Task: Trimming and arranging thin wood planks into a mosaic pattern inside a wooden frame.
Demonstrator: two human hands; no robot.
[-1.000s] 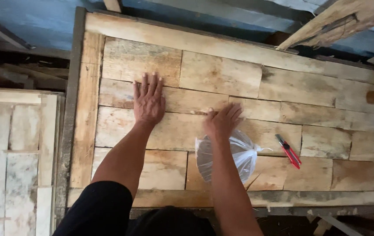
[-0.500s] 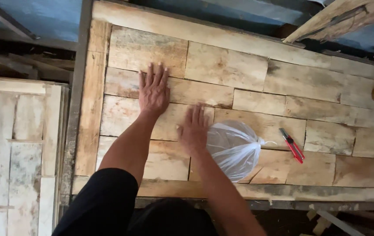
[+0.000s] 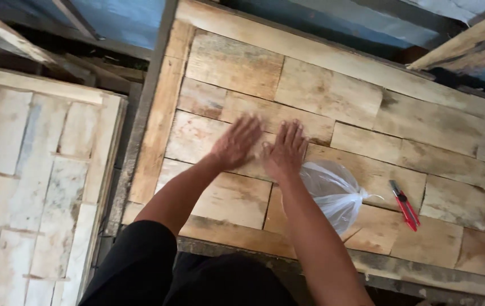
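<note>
L hand [image 3: 236,141] has slid right since prior frame, R hand [image 3: 284,152] moved up beside it; both spread flat, side by side on wood panel [image 3: 333,96]. 1 clear plastic bag [image 3: 333,190], 1 red cutter [image 3: 405,205] further right.

Both hands lie flat, side by side, on the wooden panel [image 3: 333,96], left hand [image 3: 236,141] beside right hand [image 3: 285,152]. A plastic bag [image 3: 333,192] sits just right of them near the front edge, a cutter [image 3: 405,205] farther right. Another panel [image 3: 32,181] lies off the left edge.
</note>
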